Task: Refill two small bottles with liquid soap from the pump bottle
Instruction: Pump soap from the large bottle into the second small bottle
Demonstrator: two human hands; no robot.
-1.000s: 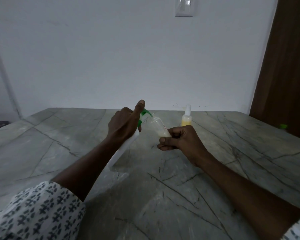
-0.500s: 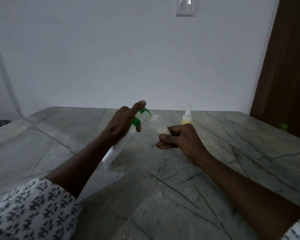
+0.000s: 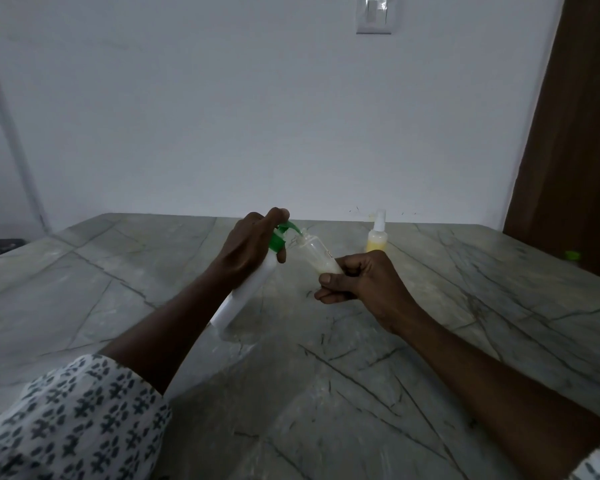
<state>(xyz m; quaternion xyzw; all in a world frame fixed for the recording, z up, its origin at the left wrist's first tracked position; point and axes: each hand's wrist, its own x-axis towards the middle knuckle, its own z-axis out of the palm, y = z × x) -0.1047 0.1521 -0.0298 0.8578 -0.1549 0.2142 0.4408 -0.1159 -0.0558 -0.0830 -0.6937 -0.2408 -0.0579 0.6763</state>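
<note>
My left hand [image 3: 248,249] grips the neck of a white pump bottle [image 3: 245,294] with a green pump head [image 3: 282,233], tilted to the right, its base on the table. A finger lies on top of the pump. My right hand [image 3: 361,277] holds a small clear bottle [image 3: 317,252], tilted left so its open mouth meets the green spout. Pale yellowish soap sits in its lower part. A second small bottle [image 3: 377,235] with yellow liquid and a white spray top stands upright at the back of the table.
The grey marble table [image 3: 326,375] runs to a white wall behind. A brown door [image 3: 575,133] stands at the right. A small green cap [image 3: 572,255] lies near the table's right edge.
The pump bottle's base has slid a little left and it leans more. The small bottle has stayed at the spout in my right hand. The camera view shifted slightly.
</note>
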